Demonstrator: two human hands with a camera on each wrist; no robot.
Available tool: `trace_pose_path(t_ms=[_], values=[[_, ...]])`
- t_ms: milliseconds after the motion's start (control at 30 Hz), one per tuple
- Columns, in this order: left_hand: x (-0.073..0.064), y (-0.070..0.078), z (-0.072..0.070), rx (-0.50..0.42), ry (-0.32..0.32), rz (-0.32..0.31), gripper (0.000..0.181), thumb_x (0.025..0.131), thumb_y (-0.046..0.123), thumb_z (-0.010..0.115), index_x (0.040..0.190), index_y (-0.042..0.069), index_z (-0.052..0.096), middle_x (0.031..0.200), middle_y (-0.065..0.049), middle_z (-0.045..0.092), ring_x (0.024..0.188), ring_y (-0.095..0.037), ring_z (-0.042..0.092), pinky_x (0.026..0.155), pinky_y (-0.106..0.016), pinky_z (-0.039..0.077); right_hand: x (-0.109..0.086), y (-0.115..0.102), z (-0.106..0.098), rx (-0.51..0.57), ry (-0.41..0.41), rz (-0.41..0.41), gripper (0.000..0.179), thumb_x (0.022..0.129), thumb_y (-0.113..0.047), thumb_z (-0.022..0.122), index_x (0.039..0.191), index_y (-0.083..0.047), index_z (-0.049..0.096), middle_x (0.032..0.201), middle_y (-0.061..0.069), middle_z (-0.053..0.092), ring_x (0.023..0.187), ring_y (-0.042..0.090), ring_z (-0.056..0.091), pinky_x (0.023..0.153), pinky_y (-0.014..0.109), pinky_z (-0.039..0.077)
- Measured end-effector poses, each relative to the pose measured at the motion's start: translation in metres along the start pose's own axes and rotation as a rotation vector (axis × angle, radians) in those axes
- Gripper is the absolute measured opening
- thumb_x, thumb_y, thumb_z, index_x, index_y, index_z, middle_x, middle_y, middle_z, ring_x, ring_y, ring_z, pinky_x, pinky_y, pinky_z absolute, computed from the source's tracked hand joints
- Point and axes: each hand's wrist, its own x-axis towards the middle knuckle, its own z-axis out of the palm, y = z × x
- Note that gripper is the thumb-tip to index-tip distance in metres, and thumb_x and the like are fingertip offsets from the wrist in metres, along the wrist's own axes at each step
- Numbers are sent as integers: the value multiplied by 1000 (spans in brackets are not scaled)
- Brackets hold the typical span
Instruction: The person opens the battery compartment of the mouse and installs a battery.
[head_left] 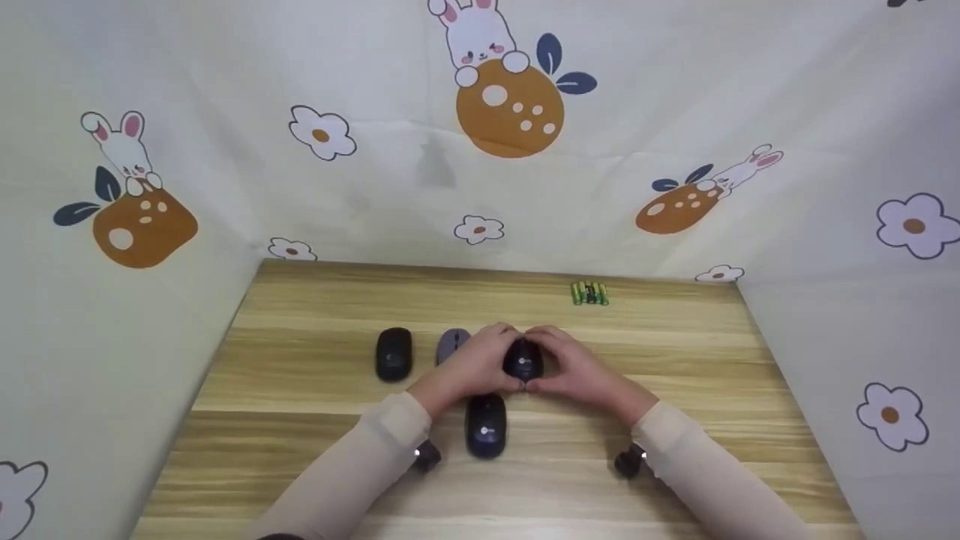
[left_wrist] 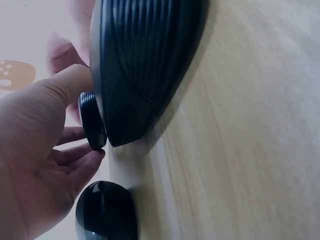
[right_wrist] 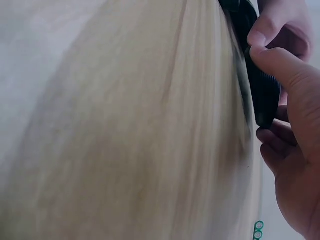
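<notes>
A black computer mouse (head_left: 524,363) with a small pale logo is held between both hands near the middle of the table. My left hand (head_left: 484,365) grips its left side, thumb at the near end and fingers at the far end. From the opposite side, my right hand (head_left: 576,370) grips it the same way, and the fingertips of both hands come together at its ends. In the right wrist view, the held mouse (right_wrist: 265,95) shows its thin side edge. Close in front of the hands lies another black mouse (head_left: 486,427), its ribbed side (left_wrist: 145,55) large in the left wrist view.
A grey mouse (head_left: 451,345) lies partly hidden behind the left hand. Farther left is a black mouse (head_left: 394,354). Several green batteries (head_left: 590,293) stand in a row near the back edge of the wooden table (head_left: 315,450). Patterned cloth walls (head_left: 375,202) enclose the table's back and sides.
</notes>
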Motion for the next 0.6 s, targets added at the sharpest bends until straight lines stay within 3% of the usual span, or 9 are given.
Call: trace_pose_path(t_ms=[233, 433, 600], values=[[-6, -2, -3, -98, 65, 65, 82, 84, 30, 95, 154, 6, 60, 151, -13, 59, 141, -30, 56, 122, -45, 48, -5, -5, -8, 71, 59, -64, 79, 88, -37, 95, 155, -9, 61, 156, 5, 59, 147, 31, 55, 127, 53, 41], [-14, 2, -8, -169, 99, 81, 87, 86, 30, 94, 160, 5, 55, 159, -12, 53, 148, -29, 50, 126, -46, 42, -9, -11, -12, 96, 90, -79, 79, 88, -30, 96, 156, -11, 61, 159, 3, 55, 149, 27, 52, 129, 49, 39], [-21, 5, -10, -184, 140, 115, 89, 86, 31, 93, 162, 7, 53, 162, -12, 51, 151, -29, 48, 128, -46, 41, -14, -18, -14, 111, 125, -129, 79, 89, -26, 96, 157, -10, 59, 161, 7, 53, 150, 31, 51, 128, 52, 40]])
